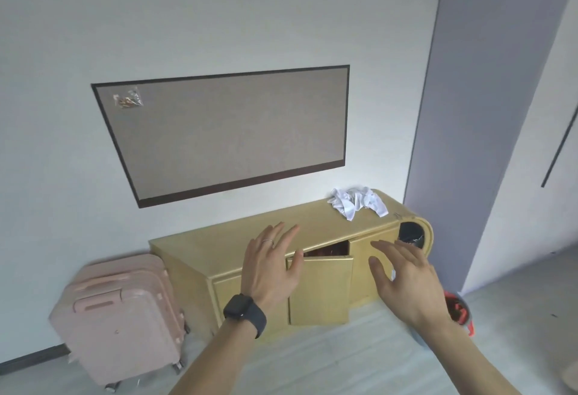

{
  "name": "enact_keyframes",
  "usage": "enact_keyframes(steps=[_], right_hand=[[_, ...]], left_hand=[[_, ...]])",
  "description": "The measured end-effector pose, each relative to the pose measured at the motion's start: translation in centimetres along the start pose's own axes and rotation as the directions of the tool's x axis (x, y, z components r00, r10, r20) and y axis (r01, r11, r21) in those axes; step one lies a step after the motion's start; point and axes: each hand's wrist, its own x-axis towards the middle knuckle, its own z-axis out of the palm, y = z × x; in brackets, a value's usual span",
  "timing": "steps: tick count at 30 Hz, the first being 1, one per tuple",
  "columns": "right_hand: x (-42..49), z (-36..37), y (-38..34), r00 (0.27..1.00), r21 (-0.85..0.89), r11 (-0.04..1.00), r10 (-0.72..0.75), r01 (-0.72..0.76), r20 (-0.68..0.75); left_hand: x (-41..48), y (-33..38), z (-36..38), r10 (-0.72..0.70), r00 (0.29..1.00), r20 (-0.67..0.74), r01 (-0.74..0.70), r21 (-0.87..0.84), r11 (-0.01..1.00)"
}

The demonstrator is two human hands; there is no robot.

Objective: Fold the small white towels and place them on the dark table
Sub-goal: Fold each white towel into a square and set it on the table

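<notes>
Both hands reach forward empty, the left hand (270, 266) and right hand (406, 282) with fingers straight and spread, likely readying to gather the crumpled small white towels (358, 202) heaped unfolded at the far right of the pale yellow wooden cabinet (219, 247), well apart from them; no dark table shows.

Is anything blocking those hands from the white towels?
Nothing visible. The towels lie crumpled on the right end of the cabinet, beyond the right hand, with only air between.

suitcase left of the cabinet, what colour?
Pale pink, the suitcase standing on the floor beside the yellow wooden cabinet. Shows best in the head view, the only one.
</notes>
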Motion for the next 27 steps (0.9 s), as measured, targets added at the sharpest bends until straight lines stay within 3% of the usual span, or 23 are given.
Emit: enact_keyframes(steps=[8, 15, 22, 27], right_hand=[[14.7, 10.1, 8.6, 0.991, 0.053, 0.998, 0.039, -0.046, 0.13], [24.1, 20.9, 14.6, 0.951, 0.045, 0.988, 0.129, -0.148, 0.282], [32.0, 31.8, 20.0, 0.866, -0.023, 0.958, 0.269, -0.286, 0.422], [36.9, 37.8, 23.7, 0.76, -0.095, 0.913, 0.384, -0.396, 0.524]], left_hand=[[14.0, -4.0, 11.8, -0.15, 0.986, 0.074, 0.147, 0.041, 0.988], [21.9, -9.2, 24.0, -0.282, 0.928, 0.243, 0.289, 0.007, 0.957], [32.1, -14.0, 34.7, -0.296, 0.866, 0.402, 0.309, 0.032, 0.95], [38.1, -15.9, 40.6, -0.296, 0.797, 0.526, 0.288, 0.099, 0.953]])
